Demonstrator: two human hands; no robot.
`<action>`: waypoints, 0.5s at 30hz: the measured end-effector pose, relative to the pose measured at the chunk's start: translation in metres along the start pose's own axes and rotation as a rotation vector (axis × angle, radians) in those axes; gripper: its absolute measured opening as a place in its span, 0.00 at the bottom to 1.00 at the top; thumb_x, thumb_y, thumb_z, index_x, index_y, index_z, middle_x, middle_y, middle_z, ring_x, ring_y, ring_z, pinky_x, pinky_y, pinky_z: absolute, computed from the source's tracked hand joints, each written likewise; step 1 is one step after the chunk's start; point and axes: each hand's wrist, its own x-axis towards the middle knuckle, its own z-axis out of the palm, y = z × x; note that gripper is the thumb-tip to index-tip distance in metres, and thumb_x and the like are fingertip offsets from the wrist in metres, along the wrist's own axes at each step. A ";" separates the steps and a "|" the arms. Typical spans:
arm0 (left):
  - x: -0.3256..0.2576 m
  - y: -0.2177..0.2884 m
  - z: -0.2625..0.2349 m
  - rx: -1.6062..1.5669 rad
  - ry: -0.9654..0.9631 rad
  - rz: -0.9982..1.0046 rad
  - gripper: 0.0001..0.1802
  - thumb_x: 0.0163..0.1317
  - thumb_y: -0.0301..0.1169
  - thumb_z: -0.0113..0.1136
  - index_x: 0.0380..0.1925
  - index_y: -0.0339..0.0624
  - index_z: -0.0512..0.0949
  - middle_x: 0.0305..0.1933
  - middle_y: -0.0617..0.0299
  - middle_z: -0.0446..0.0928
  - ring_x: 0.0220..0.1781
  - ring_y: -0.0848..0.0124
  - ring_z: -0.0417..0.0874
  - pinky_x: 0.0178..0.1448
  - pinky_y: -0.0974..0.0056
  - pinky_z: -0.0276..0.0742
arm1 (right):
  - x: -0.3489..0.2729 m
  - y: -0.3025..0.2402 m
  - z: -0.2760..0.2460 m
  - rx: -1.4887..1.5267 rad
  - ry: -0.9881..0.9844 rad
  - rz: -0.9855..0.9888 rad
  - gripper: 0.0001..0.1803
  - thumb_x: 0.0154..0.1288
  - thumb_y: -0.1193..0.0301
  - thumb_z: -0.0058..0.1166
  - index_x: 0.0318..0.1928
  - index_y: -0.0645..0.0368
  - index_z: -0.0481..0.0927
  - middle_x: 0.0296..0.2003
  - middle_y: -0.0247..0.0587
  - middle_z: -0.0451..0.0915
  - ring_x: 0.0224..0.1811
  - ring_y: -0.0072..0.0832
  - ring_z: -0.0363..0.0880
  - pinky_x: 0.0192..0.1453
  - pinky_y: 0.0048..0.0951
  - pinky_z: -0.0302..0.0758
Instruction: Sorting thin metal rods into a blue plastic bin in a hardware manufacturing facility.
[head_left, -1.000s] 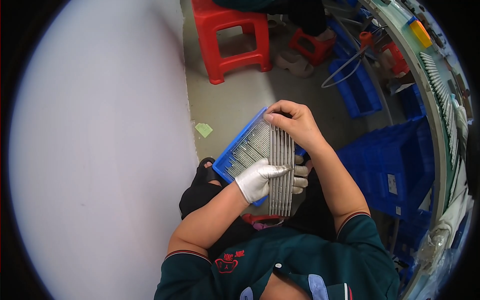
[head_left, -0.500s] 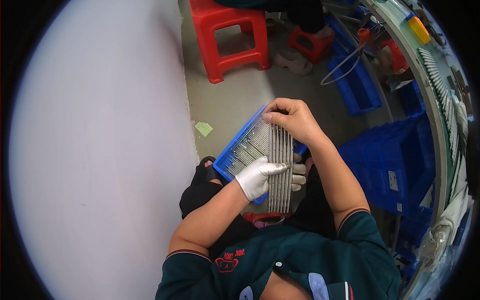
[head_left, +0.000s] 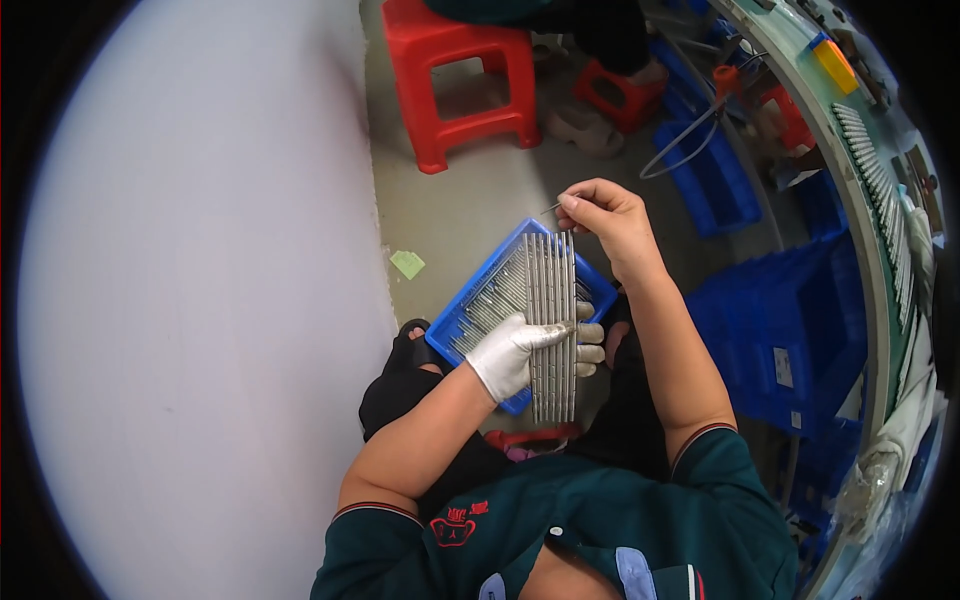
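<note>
Gloved left hand (head_left: 508, 355) has fingers clamped on metal rods (head_left: 550, 282); right hand (head_left: 608, 214) pinches a thin pin (head_left: 551, 209). Hold the rods flat and steady.

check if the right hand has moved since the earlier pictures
Yes. Judged against the green paper lying on the floor, the right hand has shifted up and to the right in the view.

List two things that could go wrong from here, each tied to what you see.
The gloved left hand grips several long metal rods near mid-length, so one might slip out. The bare right hand pinches a thin piece, which could drop and get lost in the filled blue tray.
</note>
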 end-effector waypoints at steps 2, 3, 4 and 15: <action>0.000 0.002 0.002 0.054 0.054 0.013 0.30 0.57 0.33 0.67 0.57 0.38 0.65 0.46 0.56 0.72 0.47 0.60 0.76 0.54 0.52 0.76 | 0.000 0.008 -0.001 -0.009 -0.047 -0.018 0.07 0.63 0.71 0.59 0.39 0.62 0.82 0.31 0.35 0.82 0.34 0.20 0.79 0.41 0.21 0.74; 0.000 0.002 0.001 0.055 0.053 0.014 0.30 0.57 0.33 0.67 0.57 0.38 0.65 0.46 0.56 0.72 0.47 0.60 0.76 0.54 0.52 0.76 | -0.001 0.009 0.001 -0.011 -0.059 -0.010 0.08 0.63 0.71 0.59 0.39 0.62 0.82 0.31 0.35 0.82 0.34 0.19 0.79 0.41 0.21 0.74; 0.000 0.001 -0.001 0.047 0.045 0.025 0.31 0.57 0.33 0.67 0.57 0.37 0.65 0.46 0.55 0.72 0.47 0.59 0.77 0.54 0.52 0.76 | 0.000 0.013 0.002 -0.001 -0.074 -0.008 0.08 0.63 0.71 0.60 0.39 0.62 0.82 0.31 0.35 0.82 0.34 0.19 0.79 0.39 0.20 0.73; -0.001 0.005 -0.001 0.052 0.059 0.061 0.32 0.59 0.33 0.65 0.59 0.35 0.63 0.52 0.48 0.74 0.52 0.51 0.79 0.54 0.49 0.78 | -0.001 0.008 0.003 -0.005 -0.082 0.047 0.08 0.63 0.71 0.60 0.39 0.62 0.81 0.31 0.35 0.82 0.33 0.18 0.78 0.39 0.19 0.73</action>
